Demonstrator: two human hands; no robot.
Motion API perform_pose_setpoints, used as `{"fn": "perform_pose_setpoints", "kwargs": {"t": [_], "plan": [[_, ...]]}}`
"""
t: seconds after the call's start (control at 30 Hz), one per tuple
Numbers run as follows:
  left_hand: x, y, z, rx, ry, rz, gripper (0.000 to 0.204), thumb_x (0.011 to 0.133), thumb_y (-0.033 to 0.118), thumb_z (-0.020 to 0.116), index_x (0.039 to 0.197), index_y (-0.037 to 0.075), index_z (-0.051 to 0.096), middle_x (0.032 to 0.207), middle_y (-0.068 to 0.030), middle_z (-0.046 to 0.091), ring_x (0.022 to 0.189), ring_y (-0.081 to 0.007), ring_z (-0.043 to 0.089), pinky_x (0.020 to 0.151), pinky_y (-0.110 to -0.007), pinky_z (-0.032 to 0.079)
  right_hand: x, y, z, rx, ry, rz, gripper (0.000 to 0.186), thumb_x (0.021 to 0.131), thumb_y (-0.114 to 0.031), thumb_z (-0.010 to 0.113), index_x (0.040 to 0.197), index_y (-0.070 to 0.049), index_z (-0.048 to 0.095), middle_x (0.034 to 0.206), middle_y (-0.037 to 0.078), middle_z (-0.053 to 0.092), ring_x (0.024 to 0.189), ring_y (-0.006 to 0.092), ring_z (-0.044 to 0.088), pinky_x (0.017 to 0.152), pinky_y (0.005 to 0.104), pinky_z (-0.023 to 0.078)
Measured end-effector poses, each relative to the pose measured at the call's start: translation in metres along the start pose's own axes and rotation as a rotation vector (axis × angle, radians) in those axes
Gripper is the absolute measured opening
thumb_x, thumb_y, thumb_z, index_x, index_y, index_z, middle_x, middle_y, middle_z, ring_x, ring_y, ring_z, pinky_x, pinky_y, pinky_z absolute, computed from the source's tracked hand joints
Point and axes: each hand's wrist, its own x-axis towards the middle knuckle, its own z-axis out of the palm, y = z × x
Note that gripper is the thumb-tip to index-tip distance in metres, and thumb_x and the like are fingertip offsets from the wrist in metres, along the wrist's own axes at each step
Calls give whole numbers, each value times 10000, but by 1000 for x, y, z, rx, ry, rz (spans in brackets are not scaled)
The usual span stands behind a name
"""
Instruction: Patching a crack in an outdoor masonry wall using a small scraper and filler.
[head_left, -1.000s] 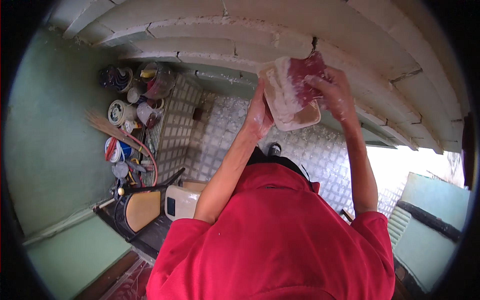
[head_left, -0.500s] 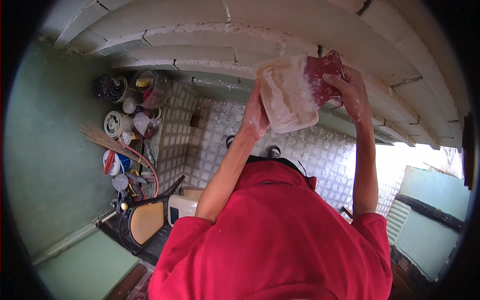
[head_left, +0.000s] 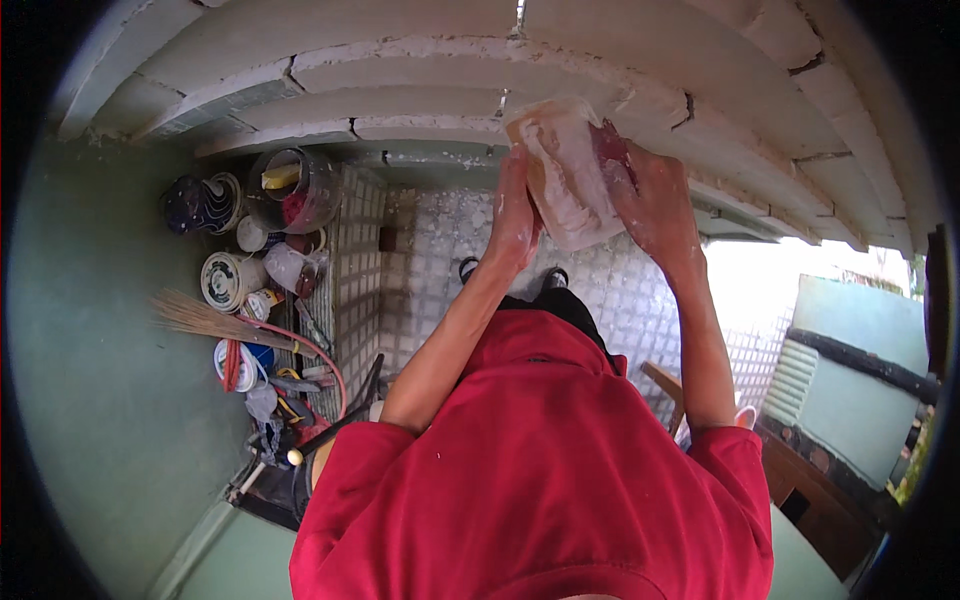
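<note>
My left hand (head_left: 514,215) grips the near-left side of a shallow pale plastic tub (head_left: 588,240), held out in front of me and tilted. Thick white putty (head_left: 560,165) lies inside in ridges and smears. My right hand (head_left: 655,205) is closed on a dark red spreader (head_left: 612,155) at the tub's right side. Most of the spreader is hidden behind the right hand and fingers. White residue marks both my hands.
Block wall courses (head_left: 420,75) with rough white joints run across the top. On the left, a ledge holds a clear bucket (head_left: 295,190), a white pail (head_left: 228,280), a straw broom (head_left: 195,312) and several tools. My feet stand on a spattered tiled floor (head_left: 425,240).
My right hand has moved left toward the tub, taking the spreader over its right side. The tub has shifted slightly left, and the view has turned a little.
</note>
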Motion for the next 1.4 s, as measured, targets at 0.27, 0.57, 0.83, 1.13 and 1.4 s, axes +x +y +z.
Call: {"fn": "perform_pose_setpoints", "kwargs": {"t": [0.27,0.57,0.83,1.13,1.4], "plan": [[10,9,-17,26,-145,-147,600,1007,514,336,1396,59,372,1357,-101,486,1227,-203,503,1029,-365,431,-6,11,20,308,-74,189,234,825,-134,578,962,49,630,783,198,649,677,279,610,689,373,478],[8,18,-7,-41,-184,-185,653,996,528,355,1441,51,323,1418,-105,446,1287,-233,455,1074,-393,384,4,-3,-7,337,-140,125,241,795,-151,593,910,60,615,744,218,625,647,321,590,667,390,469],[20,7,1,-58,-151,-148,627,1002,511,351,1444,67,316,1410,-101,451,1275,-233,467,1073,-405,394,6,30,-3,183,-161,19,230,783,-139,555,871,71,586,726,250,594,613,365,555,635,389,464],[29,6,12,-1,-155,-114,622,1006,515,329,1428,59,342,1395,-108,464,1269,-236,473,1066,-401,403,17,23,-35,168,-63,-33,257,827,-183,563,916,52,615,713,254,576,614,386,569,617,393,459],[37,0,18,-40,-189,-76,585,1019,476,319,1424,55,344,1402,-110,454,1267,-239,475,1058,-391,405,24,33,-28,22,-6,-4,244,818,-148,552,938,57,606,775,293,552,737,482,531,637,456,450]]}}
